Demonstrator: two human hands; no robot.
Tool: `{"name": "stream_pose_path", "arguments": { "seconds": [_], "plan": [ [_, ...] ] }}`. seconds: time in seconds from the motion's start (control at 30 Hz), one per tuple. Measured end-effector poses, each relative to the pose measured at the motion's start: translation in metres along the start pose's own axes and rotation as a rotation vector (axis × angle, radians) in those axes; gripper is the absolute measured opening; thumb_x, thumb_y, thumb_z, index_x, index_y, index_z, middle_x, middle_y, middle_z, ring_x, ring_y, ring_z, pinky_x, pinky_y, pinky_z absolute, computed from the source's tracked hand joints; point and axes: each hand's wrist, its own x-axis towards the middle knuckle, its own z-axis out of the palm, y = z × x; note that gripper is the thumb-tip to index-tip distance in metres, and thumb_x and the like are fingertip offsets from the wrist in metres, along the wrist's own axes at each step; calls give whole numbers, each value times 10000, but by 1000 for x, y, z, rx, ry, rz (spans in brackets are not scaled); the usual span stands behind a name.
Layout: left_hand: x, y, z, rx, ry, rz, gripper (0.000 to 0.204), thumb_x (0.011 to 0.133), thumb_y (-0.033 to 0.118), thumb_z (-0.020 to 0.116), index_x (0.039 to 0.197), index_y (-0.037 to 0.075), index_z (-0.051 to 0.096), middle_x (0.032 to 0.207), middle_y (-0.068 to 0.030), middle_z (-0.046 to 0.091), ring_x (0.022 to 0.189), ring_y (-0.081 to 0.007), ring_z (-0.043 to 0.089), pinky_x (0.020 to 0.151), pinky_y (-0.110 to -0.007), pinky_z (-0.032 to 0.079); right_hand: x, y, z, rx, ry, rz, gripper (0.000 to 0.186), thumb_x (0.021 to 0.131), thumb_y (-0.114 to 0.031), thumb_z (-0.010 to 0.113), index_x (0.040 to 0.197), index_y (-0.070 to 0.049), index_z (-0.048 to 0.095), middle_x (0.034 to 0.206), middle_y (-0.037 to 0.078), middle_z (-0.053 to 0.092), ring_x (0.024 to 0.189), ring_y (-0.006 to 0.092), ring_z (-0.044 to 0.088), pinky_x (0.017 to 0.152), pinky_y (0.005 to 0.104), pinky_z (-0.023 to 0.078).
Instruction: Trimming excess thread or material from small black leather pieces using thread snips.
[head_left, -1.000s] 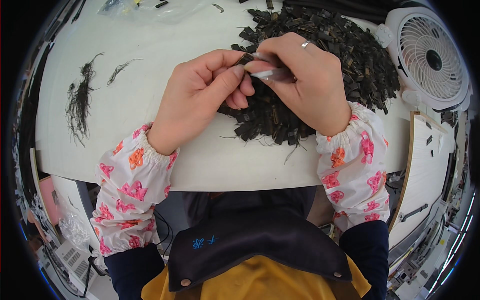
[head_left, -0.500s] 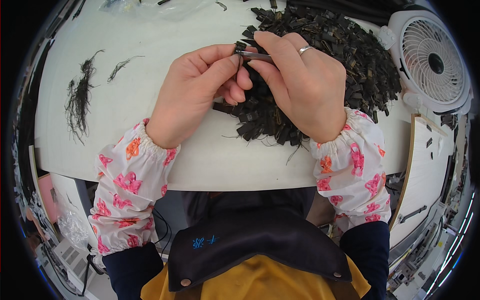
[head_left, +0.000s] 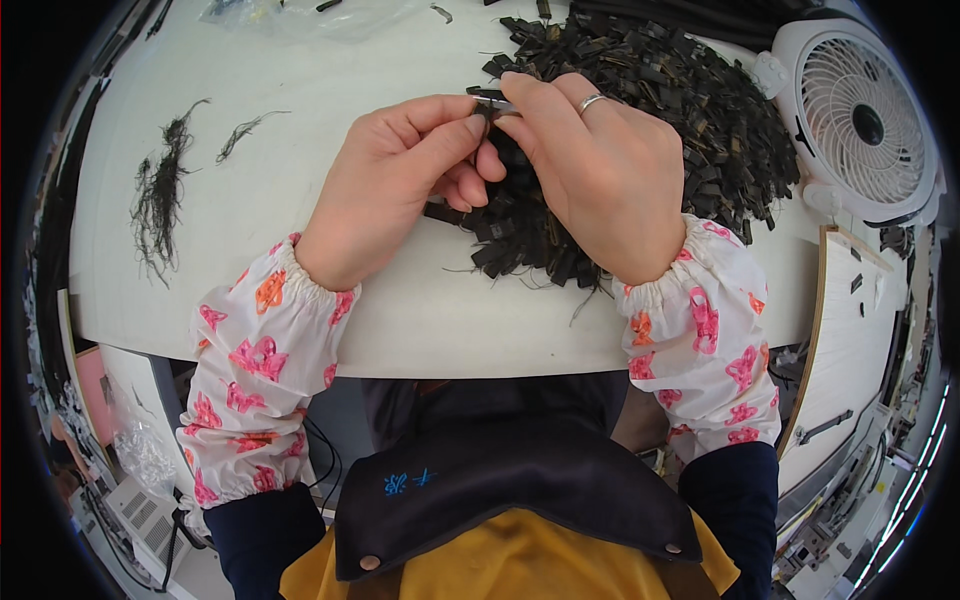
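Note:
My left hand (head_left: 390,170) pinches a small black strap piece (head_left: 484,91) between thumb and forefinger, over the near-left edge of a big pile of similar pieces (head_left: 690,120). From the other side my right hand (head_left: 615,180), with a ring on one finger, grips a slim metal tool (head_left: 492,102). The tool's narrow end lies against the strap piece at my left fingertips. Its grip end is hidden in the right hand, so its exact kind does not show. Loose threads stick out from the pile's edge.
On the left of the white table (head_left: 250,230) lie a tangle of black thread (head_left: 160,195) and a smaller wisp (head_left: 242,134). A white fan (head_left: 865,120) stands at the far right. Clear plastic (head_left: 290,12) lies at the back. A wooden-edged board (head_left: 845,330) sits at the right.
My right hand has shifted slightly left and down, nearer the left fingertips, and less of the tool shows. The strap piece has turned more sideways. My left hand has hardly moved.

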Motion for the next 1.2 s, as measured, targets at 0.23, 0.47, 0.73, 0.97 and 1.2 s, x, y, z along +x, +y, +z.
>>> {"name": "stream_pose_path", "arguments": {
  "seconds": [0.23,0.47,0.73,0.97,1.2],
  "plan": [
    [2,15,-22,644,119,398,233,918,138,536,1095,21,633,761,-26,641,582,-69,569,538,-201,451,1,10,-6,140,133,163,175,780,-152,685,902,-88,578,709,53,607,555,237,597,471,313,466],
    [44,73,-63,1396,462,707,161,869,89,579,1003,7,615,682,-66,615,562,-86,555,538,-247,458,-7,16,-11,383,149,398,230,776,-172,706,941,-55,598,766,78,638,604,210,624,517,285,486],
    [0,9,-18,1056,49,477,146,777,60,648,904,-7,620,701,-92,600,590,-180,582,561,-290,474,-2,1,-15,610,15,320,314,716,-208,749,944,-53,597,786,59,608,608,194,621,529,276,490],
    [1,30,-26,1082,77,435,89,797,16,620,879,-19,615,710,-56,625,604,-102,574,580,-229,461,-8,16,-14,294,-316,318,122,697,-85,650,802,-61,594,839,76,630,627,264,614,536,366,478],
    [-25,28,-14,698,-216,273,131,844,55,628,945,-26,617,757,-53,673,694,-84,630,637,-216,486,-1,-17,-18,792,-200,298,333,661,62,654,979,-11,589,815,112,615,669,241,649,566,302,508]
  ]
}}
